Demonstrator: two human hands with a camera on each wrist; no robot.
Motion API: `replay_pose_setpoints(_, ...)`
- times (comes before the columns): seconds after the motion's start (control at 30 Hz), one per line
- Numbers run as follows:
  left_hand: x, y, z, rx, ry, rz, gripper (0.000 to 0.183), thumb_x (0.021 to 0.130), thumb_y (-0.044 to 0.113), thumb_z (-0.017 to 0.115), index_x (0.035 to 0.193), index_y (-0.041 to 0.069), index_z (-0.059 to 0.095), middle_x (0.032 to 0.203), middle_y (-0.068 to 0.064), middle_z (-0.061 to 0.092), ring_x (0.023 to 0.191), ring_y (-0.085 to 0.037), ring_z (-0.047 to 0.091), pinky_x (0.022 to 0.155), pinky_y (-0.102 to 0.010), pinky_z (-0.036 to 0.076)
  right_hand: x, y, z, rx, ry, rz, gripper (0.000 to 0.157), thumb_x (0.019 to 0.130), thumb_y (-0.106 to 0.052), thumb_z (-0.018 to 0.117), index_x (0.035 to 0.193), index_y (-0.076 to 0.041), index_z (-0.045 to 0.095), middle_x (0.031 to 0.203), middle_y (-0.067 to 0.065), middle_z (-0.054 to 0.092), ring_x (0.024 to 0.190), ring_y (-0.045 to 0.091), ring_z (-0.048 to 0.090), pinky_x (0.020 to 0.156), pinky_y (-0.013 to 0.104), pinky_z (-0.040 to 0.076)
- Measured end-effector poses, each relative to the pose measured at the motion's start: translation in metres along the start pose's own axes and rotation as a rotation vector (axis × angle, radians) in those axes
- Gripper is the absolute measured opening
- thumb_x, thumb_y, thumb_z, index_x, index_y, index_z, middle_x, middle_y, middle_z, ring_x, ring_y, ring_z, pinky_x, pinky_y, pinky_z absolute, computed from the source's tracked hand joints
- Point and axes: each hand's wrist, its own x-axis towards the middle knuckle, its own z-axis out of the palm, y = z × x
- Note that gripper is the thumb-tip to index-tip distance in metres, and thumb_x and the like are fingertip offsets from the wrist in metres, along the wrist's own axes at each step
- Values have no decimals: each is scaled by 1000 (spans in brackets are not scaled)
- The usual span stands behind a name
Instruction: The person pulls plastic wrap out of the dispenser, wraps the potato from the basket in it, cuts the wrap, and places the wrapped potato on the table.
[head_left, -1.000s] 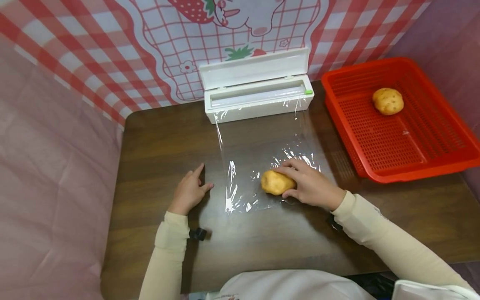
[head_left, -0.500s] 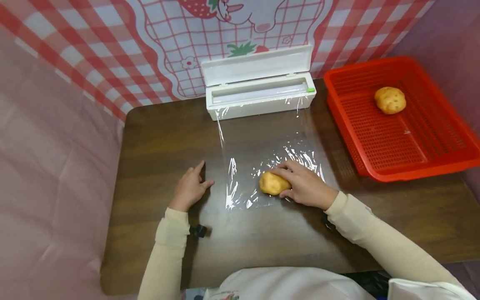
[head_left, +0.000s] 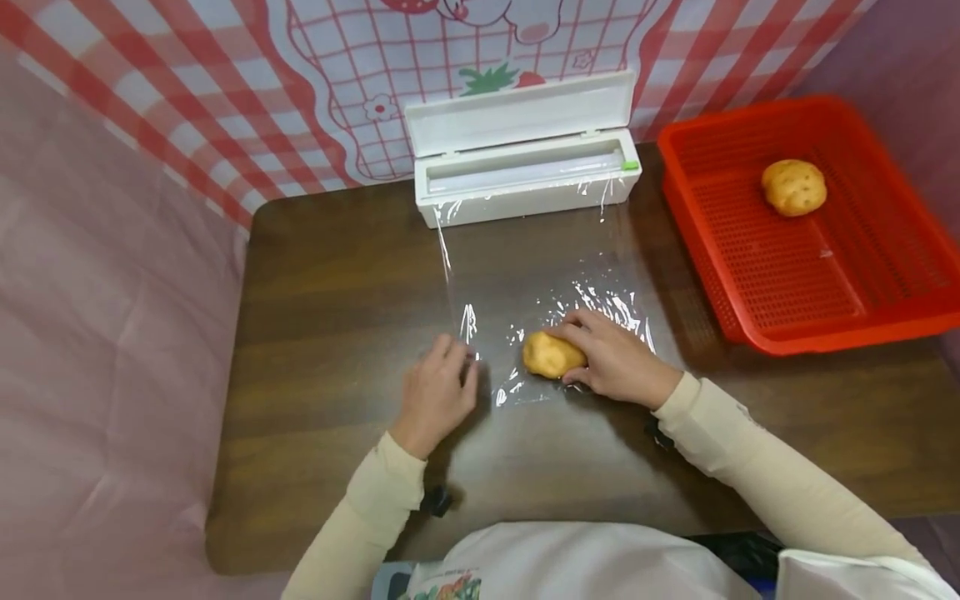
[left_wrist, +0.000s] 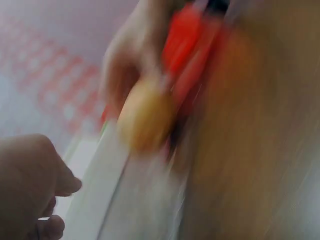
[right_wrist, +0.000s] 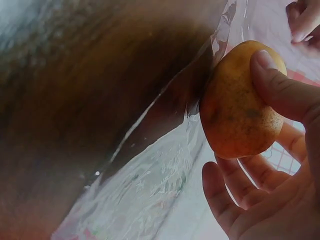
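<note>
My right hand (head_left: 618, 362) grips a yellow potato (head_left: 553, 355), with the thumb on one side and fingers on the other. The potato (right_wrist: 242, 102) rests at the near part of a clear plastic wrap sheet (head_left: 525, 275). This sheet runs from the roll in a white wrap dispenser (head_left: 528, 196), whose lid stands raised. My left hand (head_left: 438, 392) is over the sheet's left edge near its front corner, fingers loosely bent. In the left wrist view, a gap shows between the left hand's (left_wrist: 35, 185) thumb and finger, with nothing seen between them.
A red plastic basket (head_left: 708, 267) with one more potato (head_left: 793, 187) stands at the right. The brown table (head_left: 315, 317) has a rounded edge at left. A red-and-white checked cloth (head_left: 217, 92) hangs behind the dispenser.
My left hand has moved right, from the bare table to the wrap's left edge, and its pointing finger has bent. My right hand keeps its grip on the potato, nearly still.
</note>
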Motion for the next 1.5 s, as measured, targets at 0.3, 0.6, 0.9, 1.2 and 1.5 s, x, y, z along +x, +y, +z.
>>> replay_pose_setpoints(0.3, -9, 46, 38, 134, -167, 307, 14, 90, 21, 75, 81, 13, 68, 77, 2, 53, 63, -15, 59, 45, -30, 48, 0, 4, -3, 6, 19, -20, 70, 68, -17, 94, 130, -4, 64, 114, 10, 56, 98, 29, 57, 85, 48, 51)
replay_pose_setpoints(0.6, -6, 50, 59, 147, -118, 360, 16, 90, 23, 75, 81, 11, 69, 80, 0, 55, 61, -15, 59, 42, -30, 47, 2, 1, -4, 13, -14, 14, 67, 69, -16, 94, 128, -5, 64, 117, 10, 56, 101, 29, 57, 87, 48, 51)
replay_pose_setpoints(0.9, 1, 41, 64, 181, -84, 414, 13, 86, 7, 70, 76, 10, 62, 79, 0, 56, 57, -14, 57, 39, -28, 46, 2, -1, -5, -13, -15, 14, 70, 68, -18, 94, 131, -6, 64, 117, 12, 56, 100, 29, 58, 85, 48, 52)
replay_pose_setpoints(1.2, 4, 41, 67, 121, -32, 416, 17, 95, 14, 63, 79, 10, 60, 75, 1, 54, 53, -11, 50, 39, -25, 42, 1, 0, -8, -47, -10, -37, 63, 69, -19, 93, 123, -10, 61, 110, 9, 57, 90, 26, 59, 77, 45, 53)
replay_pose_setpoints(1.5, 5, 42, 67, 143, 22, 436, 15, 92, 16, 64, 78, 11, 59, 76, 1, 54, 54, -14, 53, 40, -28, 44, -7, 2, -5, -49, -44, -47, 69, 80, -27, 87, 139, -10, 57, 129, 15, 57, 105, 34, 62, 89, 52, 51)
